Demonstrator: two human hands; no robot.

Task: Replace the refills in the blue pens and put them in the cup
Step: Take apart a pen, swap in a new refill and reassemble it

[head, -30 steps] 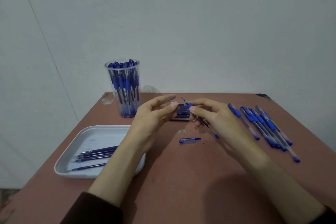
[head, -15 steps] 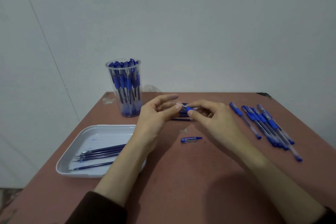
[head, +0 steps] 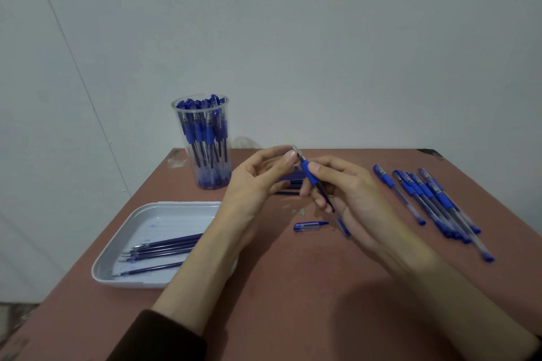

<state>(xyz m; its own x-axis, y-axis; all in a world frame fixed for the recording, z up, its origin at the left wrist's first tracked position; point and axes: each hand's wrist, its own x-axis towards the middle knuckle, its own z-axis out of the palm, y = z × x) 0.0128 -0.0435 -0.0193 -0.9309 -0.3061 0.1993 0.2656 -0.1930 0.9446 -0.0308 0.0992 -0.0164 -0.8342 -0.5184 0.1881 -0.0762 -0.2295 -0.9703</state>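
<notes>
- We see R hand gripping pen by its blue grip, tilted.
- L hand pinches its tip.
- Cup stands nr table's far-left corner.

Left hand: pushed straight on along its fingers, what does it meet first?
The pen held by the right hand; the left fingertips seem to pinch its tip end, though depth is unclear.
</notes>
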